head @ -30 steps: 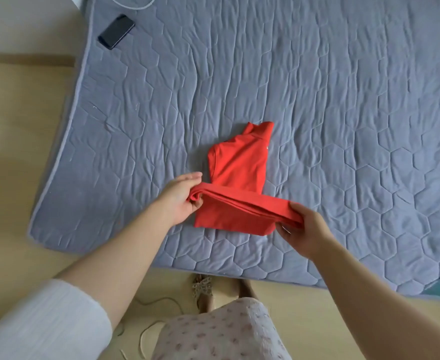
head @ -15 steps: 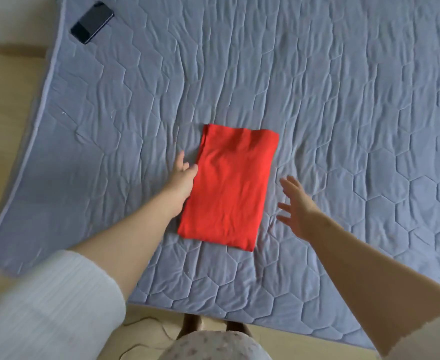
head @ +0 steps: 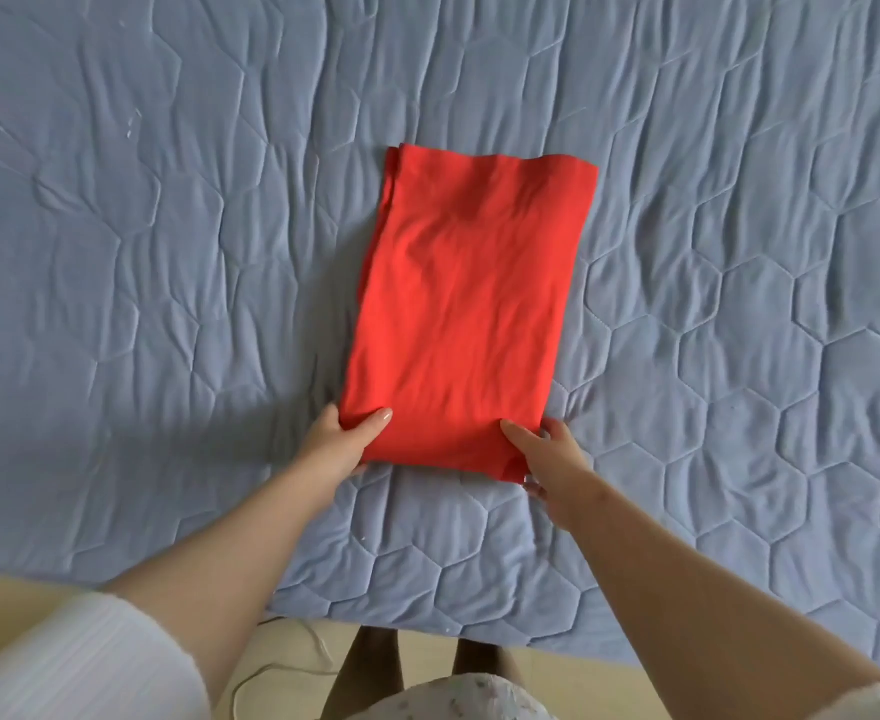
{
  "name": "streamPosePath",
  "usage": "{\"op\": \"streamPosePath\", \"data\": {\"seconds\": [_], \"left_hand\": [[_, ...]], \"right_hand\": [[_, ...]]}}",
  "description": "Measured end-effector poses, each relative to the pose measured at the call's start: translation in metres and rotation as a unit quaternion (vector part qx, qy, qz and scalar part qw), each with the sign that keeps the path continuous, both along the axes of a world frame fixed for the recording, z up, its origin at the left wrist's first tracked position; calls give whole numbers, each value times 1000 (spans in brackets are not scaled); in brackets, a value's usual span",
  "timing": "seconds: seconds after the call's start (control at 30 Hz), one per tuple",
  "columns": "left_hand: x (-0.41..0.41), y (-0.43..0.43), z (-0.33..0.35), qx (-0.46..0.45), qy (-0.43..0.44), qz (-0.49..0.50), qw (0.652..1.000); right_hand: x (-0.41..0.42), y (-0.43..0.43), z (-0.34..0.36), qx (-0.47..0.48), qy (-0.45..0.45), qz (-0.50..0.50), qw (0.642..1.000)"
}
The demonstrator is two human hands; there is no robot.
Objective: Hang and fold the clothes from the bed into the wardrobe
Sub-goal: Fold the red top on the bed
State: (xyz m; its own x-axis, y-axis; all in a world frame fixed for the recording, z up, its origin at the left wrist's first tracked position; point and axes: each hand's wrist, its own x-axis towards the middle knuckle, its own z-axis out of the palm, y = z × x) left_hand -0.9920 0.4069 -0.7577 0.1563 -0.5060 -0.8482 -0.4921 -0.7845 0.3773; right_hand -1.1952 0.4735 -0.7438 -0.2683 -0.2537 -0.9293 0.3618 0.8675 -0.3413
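Folded red garment (head: 458, 314) lies flat mid-bed (head: 739, 304), long axis near to far. My left hand (head: 342, 441) pinches its near-left corner, thumb on top. My right hand (head: 552, 462) pinches the near-right corner, fingers (head: 557, 433) at the edge.

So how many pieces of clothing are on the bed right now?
1: a folded red garment in the middle of the bed, its near corners held by the left hand and the right hand. More may lie out of view.
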Motion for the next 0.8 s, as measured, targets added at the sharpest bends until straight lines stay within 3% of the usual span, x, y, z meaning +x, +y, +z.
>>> {"op": "streamPosePath", "data": {"seconds": [0.17, 0.27, 0.47, 0.6, 0.7, 0.8], "left_hand": [[21, 15, -4, 83, 103, 36, 991], [34, 43, 7, 130, 73, -53, 987], [27, 34, 10, 108, 7, -145, 983], [0, -9, 1, 17, 81, -35, 996], [-15, -33, -7, 31, 102, -1, 994], [-16, -37, -10, 67, 112, 23, 991]], "right_hand": [[8, 23, -12, 52, 1, 66, 997], [19, 58, -3, 85, -17, 100, 991], [15, 55, 0, 57, -21, 60, 996], [1, 15, -6, -39, -19, -61, 997], [-7, -15, -13, -71, -34, -105, 991], [-9, -30, -13, -37, -97, -97, 990]]}}
